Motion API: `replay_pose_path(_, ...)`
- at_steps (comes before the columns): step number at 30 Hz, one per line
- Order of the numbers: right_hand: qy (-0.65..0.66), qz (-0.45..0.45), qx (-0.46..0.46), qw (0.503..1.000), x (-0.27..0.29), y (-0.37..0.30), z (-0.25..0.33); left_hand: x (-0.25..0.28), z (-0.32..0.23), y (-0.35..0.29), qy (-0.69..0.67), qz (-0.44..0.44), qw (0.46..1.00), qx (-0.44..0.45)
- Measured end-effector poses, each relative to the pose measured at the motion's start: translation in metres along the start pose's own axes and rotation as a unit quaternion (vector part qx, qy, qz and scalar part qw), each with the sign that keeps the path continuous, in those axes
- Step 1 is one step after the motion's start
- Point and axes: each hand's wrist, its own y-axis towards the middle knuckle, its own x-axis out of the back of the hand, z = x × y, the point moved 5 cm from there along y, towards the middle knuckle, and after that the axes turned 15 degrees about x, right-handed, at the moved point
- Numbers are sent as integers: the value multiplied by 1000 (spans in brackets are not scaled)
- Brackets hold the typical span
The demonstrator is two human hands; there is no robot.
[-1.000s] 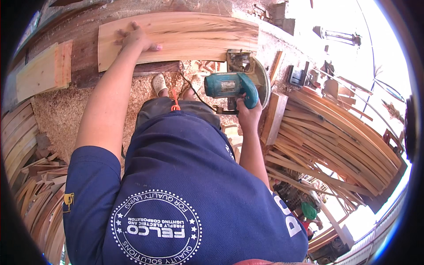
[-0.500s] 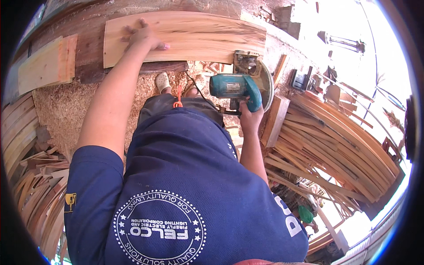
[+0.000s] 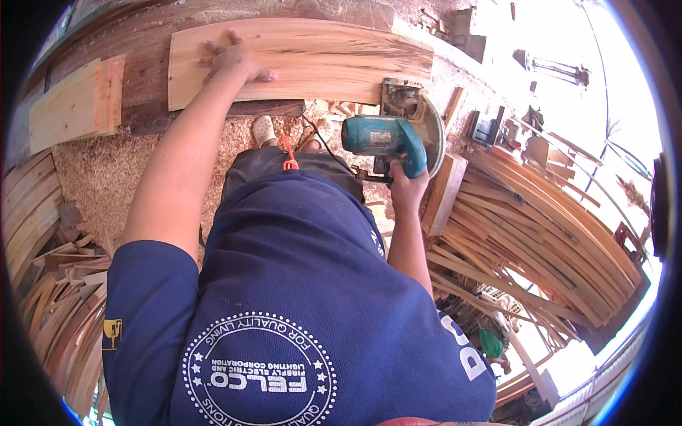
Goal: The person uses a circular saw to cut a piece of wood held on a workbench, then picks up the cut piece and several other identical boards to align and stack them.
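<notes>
A wide pale wooden board [image 3: 312,60] with dark grain streaks lies across the workbench [image 3: 145,92]. My left hand [image 3: 238,60] is pressed on the board's left part, fingers spread. My right hand [image 3: 408,181] is wrapped round the rear handle of a teal circular saw [image 3: 373,135]. The front of the saw's base meets the near right corner of the board; its round guard faces right. The blade itself is hidden. A dark cord runs from the saw toward my waist.
Shorter boards [image 3: 74,99] lie at the bench's left. A big stack of wooden strips [image 3: 547,234] fills the right, with a thick timber block [image 3: 445,195] beside the saw. Offcuts [image 3: 78,284] pile up at lower left. Sawdust [image 3: 106,177] covers the ground round my clogs [image 3: 263,130].
The board, both hands and the saw appear shifted very slightly to the right in the picture. Both hands keep their holds.
</notes>
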Motion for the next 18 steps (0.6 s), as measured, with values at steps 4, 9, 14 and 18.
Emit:
replay_pose_path(4, 7, -6, -8, 1000, -5, 3, 6, 0, 0, 0, 0, -1, 1000, 0)
replay_pose_path(9, 21, -10, 1, 1000, -7, 7, 5, 4, -4, -1, 0, 24, 999, 30)
replay_pose_path(14, 7, -12, -14, 1000, -11, 12, 5, 7, -2, -6, -2, 64, 996, 63)
replay_pose_path(18, 0, -10, -16, 1000, -13, 16, 7, 9, -1, -8, -16, 60, 996, 62)
